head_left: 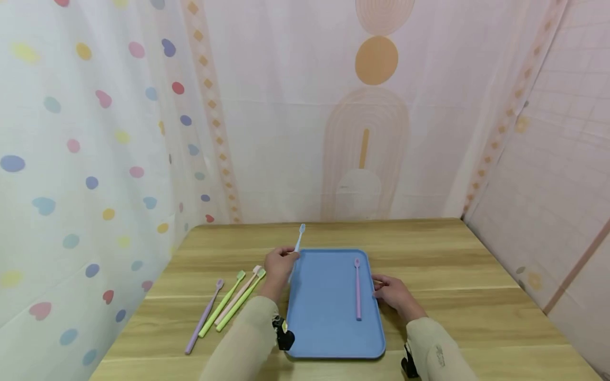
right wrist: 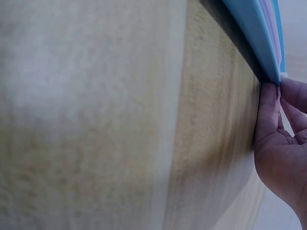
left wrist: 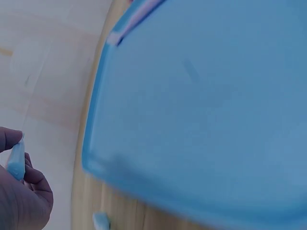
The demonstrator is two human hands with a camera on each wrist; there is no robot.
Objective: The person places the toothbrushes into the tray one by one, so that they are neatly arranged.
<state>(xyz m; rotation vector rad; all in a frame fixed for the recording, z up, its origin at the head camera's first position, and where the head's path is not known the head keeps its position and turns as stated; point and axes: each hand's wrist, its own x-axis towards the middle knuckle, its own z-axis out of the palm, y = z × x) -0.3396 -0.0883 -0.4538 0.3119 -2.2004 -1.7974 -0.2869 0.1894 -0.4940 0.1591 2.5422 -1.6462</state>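
Note:
My left hand [head_left: 280,267] pinches a light blue toothbrush [head_left: 299,238] beside the tray's far left corner, bristle head up and away from me. The left wrist view shows this left hand [left wrist: 24,191] with thumb and fingers around the handle [left wrist: 17,160]. My right hand [head_left: 395,296] grips the right rim of the blue tray [head_left: 324,317]. In the right wrist view, thumb and fingers of the right hand [right wrist: 283,139] pinch the tray edge [right wrist: 256,38]. A purple toothbrush [head_left: 358,291] lies lengthwise on the tray's right side.
Left of the tray on the wooden table [head_left: 429,248] lie a purple toothbrush [head_left: 205,317], a pink toothbrush [head_left: 236,305] and two green toothbrushes, one [head_left: 221,306] left of the pink one, the other [head_left: 240,302] right of it. Patterned curtains [head_left: 286,132] hang behind and at both sides.

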